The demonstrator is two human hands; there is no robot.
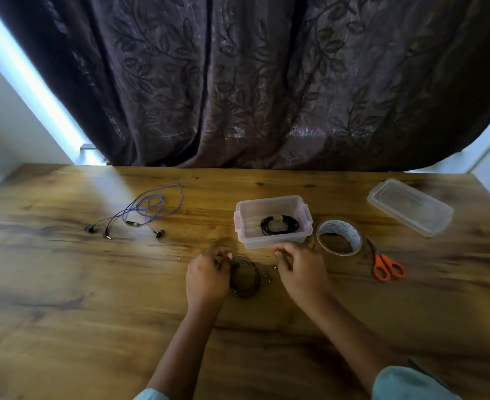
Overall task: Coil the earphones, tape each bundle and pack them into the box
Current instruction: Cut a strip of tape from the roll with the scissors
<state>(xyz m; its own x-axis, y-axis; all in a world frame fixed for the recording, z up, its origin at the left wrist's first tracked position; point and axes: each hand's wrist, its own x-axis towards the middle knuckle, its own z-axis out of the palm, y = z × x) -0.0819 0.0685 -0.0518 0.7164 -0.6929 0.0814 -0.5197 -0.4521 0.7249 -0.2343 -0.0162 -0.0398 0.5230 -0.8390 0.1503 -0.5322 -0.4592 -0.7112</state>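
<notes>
Left fingers [220,259] pinching blurred dark earphone coil [245,277], several round loops; right fingers [281,259] curled, grip unclear.

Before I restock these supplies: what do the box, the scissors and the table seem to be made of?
The box looks like clear, slightly frosted plastic: the coiled earphones show through its walls. The scissors have glossy orange handles, likely plastic; their blades look dark, probably metal. The table shows wood grain with a light sheen, solid or laminate unclear.
</notes>
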